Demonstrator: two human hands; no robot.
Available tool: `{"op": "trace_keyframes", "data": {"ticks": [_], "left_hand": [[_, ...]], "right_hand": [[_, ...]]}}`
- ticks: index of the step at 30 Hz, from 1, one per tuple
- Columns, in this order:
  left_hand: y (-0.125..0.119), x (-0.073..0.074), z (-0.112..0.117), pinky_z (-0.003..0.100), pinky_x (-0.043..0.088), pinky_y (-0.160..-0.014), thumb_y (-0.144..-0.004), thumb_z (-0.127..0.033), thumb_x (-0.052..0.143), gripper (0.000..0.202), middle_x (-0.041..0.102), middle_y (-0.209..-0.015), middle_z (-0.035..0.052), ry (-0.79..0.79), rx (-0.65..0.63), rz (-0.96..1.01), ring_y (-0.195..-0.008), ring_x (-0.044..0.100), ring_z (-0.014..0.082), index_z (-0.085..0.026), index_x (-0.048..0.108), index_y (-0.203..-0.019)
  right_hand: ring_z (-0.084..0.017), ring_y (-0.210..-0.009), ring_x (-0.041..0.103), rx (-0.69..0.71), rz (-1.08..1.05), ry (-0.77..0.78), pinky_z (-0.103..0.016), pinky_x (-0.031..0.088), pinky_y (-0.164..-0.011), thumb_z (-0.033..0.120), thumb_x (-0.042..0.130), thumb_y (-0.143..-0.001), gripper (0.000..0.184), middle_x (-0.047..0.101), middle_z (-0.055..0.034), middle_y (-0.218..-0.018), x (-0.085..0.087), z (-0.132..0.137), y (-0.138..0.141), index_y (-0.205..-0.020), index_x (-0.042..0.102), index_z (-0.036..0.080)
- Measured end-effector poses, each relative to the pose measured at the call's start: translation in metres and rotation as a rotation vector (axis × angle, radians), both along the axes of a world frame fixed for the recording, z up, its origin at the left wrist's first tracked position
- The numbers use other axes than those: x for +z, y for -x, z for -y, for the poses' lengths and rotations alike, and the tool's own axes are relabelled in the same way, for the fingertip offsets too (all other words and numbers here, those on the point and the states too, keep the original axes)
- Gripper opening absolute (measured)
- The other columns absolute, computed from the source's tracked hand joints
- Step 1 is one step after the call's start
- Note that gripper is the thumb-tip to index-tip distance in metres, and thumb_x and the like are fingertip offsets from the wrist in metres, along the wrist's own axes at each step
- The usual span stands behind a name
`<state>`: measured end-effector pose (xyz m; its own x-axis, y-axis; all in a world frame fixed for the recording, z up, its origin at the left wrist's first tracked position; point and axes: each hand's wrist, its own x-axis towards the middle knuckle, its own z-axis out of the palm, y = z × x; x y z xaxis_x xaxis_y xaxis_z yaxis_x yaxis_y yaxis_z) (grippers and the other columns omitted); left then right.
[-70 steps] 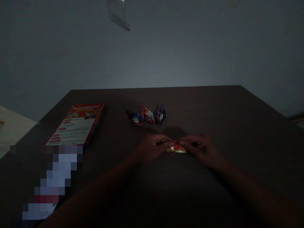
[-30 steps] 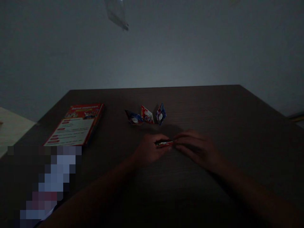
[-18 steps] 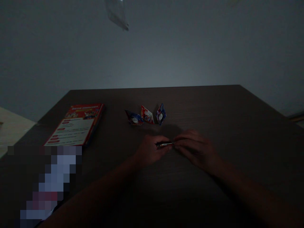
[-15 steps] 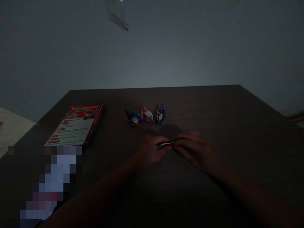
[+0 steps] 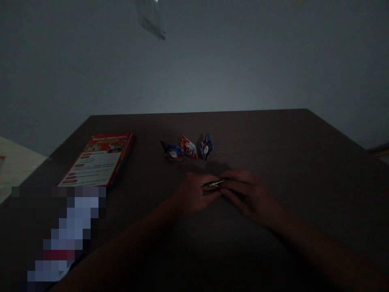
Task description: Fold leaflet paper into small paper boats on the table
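Observation:
A thin folded printed card [image 5: 212, 185] is between my hands, seen nearly edge-on, its layers parted a little. My left hand [image 5: 194, 192] is closed around the card's left end, thumb and fingers pinching it. At the card's right end, my right hand [image 5: 251, 192] has its fingertips pressed together on it. Just beyond my hands stand several folded cards: a blue one [image 5: 173, 152] lying partly open, a red and white one [image 5: 189, 147], and a blue one [image 5: 207, 147] upright on the right. Dim light hides the finer detail of my fingers.
A red and white printed box or book [image 5: 97, 162] lies on the left of the dark wooden table [image 5: 258, 134]. Below it is a pixelated patch [image 5: 71, 231]. A clear plastic object [image 5: 151, 20] is on the grey wall behind the table.
The folded card has tilted slightly and its layers show a wider gap at the right end. My right fingers have shifted a little along it. The standing cards stay put.

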<state>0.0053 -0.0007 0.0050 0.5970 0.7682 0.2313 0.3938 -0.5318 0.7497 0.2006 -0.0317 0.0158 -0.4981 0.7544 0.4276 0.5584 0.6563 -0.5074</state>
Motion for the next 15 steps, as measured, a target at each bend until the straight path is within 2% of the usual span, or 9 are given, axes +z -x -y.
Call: {"op": "trace_keyframes", "data": {"ticks": [4, 7, 12, 15], "left_hand": [[0.003, 0.006, -0.002, 0.024, 0.048, -0.068, -0.074, -0.031, 0.066, 0.031, 0.070, -0.091, 0.0058, 0.226, 0.050, 0.203, -0.078, 0.065, 0.0162, -0.015, 0.063, -0.099], [0.001, 0.007, -0.002, 0.026, 0.049, -0.069, -0.078, -0.032, 0.062, 0.028, 0.069, -0.085, 0.0069, 0.379, 0.083, 0.361, -0.075, 0.064, 0.0160, -0.012, 0.063, -0.097], [-0.009, -0.004, 0.003, 0.028, 0.049, -0.066, -0.086, -0.035, 0.047, 0.028, 0.065, -0.077, 0.0055, 0.478, 0.190, 0.670, -0.069, 0.061, 0.0156, -0.013, 0.064, -0.089], [-0.013, -0.006, 0.009, 0.027, 0.048, -0.068, -0.083, -0.031, 0.051, 0.022, 0.065, -0.075, 0.0049, 0.498, 0.303, 0.679, -0.073, 0.060, 0.0163, -0.013, 0.064, -0.083]], "right_hand": [[-0.018, -0.091, 0.062, -0.116, -0.357, 0.272, -0.032, 0.050, -0.078, 0.026, 0.056, -0.085, 0.016, 0.065, -0.0063, -0.101, 0.000, -0.002, -0.001, -0.090, 0.071, 0.022], [-0.019, -0.094, 0.062, -0.166, -0.549, 0.409, -0.032, 0.050, -0.081, 0.032, 0.060, -0.083, 0.016, 0.065, -0.0055, -0.102, -0.001, -0.004, -0.001, -0.089, 0.072, 0.024], [-0.020, -0.101, 0.059, -0.089, -0.610, 0.421, -0.037, 0.048, -0.088, 0.029, 0.061, -0.083, 0.013, 0.062, -0.0066, -0.109, -0.002, -0.002, 0.006, -0.086, 0.073, 0.024], [-0.021, -0.106, 0.056, -0.076, -0.573, 0.346, -0.038, 0.047, -0.089, 0.025, 0.060, -0.083, 0.013, 0.059, -0.0076, -0.113, -0.002, 0.001, 0.009, -0.089, 0.071, 0.024]]}}
